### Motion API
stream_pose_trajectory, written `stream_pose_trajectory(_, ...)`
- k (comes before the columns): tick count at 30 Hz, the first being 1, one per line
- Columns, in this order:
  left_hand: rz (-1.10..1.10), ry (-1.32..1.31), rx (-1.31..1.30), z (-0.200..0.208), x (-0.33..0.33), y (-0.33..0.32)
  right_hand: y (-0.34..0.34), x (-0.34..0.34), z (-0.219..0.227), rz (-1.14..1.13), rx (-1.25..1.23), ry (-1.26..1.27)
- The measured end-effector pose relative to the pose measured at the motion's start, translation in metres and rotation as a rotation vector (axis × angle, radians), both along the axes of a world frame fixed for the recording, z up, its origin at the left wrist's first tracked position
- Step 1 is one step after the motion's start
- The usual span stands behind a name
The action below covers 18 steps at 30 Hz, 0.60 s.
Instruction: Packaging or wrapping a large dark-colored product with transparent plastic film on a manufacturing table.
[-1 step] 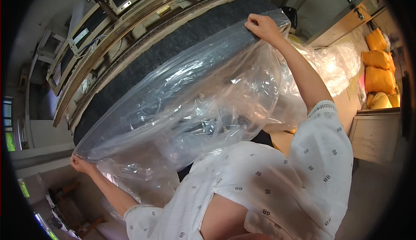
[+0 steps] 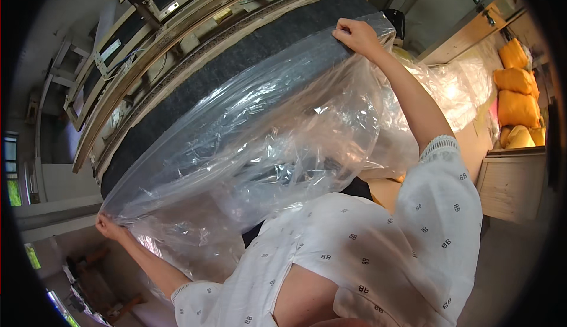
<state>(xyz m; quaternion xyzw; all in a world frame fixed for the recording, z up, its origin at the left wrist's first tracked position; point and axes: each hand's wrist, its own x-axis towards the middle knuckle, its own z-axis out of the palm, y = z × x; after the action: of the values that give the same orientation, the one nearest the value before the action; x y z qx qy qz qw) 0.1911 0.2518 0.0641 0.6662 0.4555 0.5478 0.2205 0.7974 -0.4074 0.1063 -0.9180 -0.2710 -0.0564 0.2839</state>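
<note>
A large see-through plastic sheet (image 2: 277, 144) is stretched across in front of me, wrinkled and shiny. Its upper edge runs from one of my hands to the other. At the far left, my left hand (image 2: 108, 226) is closed on one end of that edge. My right hand (image 2: 357, 36) pinches the edge near the upper right, fingers curled in. Beneath the sheet's far part lies a dark grey surface (image 2: 177, 105), which shows through the plastic. The lower folds hang toward my body and over my lap.
Beyond the dark surface run long wooden rails (image 2: 124, 79) with metal brackets and wires. More crumpled plastic (image 2: 455, 85) lies at the right. Stacked orange bundles (image 2: 517, 105) stand at the far right above a wooden cabinet (image 2: 512, 185).
My left hand has shifted very slightly toward me, and the sheet's wrinkles near the far edge have changed a little. The right hand is almost still, with both grips kept.
</note>
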Motion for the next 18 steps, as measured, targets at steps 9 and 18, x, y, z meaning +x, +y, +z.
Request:
stream_pose_trajectory(9, -0.547, -0.050, -0.586, 0.088, -0.112, -0.085, -0.006, 0.058, -0.009, 0.409, 0.086, 0.283)
stream_pose_trajectory(18, -0.246, -0.333, -0.194, 0.095, 0.024, -0.051, 0.027, 0.109, 0.055, -0.058, 0.991, 0.114)
